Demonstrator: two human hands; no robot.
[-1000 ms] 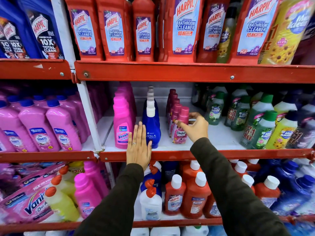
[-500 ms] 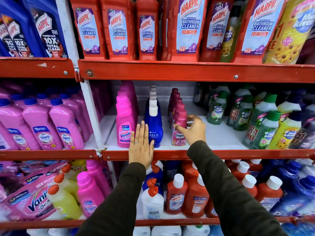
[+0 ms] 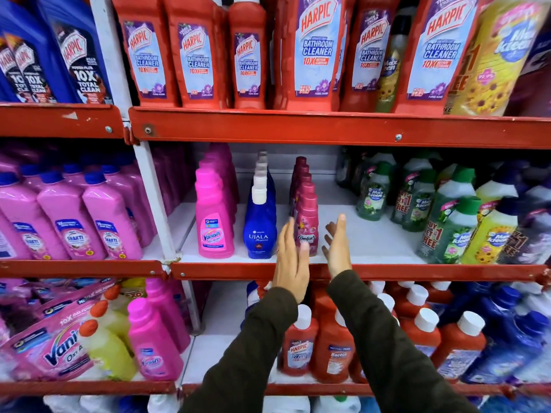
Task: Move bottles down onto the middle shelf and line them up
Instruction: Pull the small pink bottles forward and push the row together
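Observation:
On the white middle shelf [image 3: 375, 242] three rows of bottles run front to back: pink Vanish bottles [image 3: 213, 225], blue Ujala bottles [image 3: 258, 228] and dark pink Comfort bottles [image 3: 307, 222]. My left hand [image 3: 290, 263] is open, fingers straight, just left of the front Comfort bottle. My right hand [image 3: 337, 248] is open, palm facing left, just right of that bottle. Neither hand grips it. Red Harpic bathroom cleaner bottles [image 3: 316, 52] stand on the top shelf above.
Green and yellow Max Kleen bottles [image 3: 447, 222] crowd the right of the middle shelf, with bare shelf between them and my right hand. Pink Shakti bottles [image 3: 68, 219] fill the left bay. Red capped bottles [image 3: 334, 350] stand on the shelf below.
My right hand has let go of the front Comfort bottle and opened beside it. My left hand has moved right from in front of the Ujala bottle to the Comfort bottle's left side.

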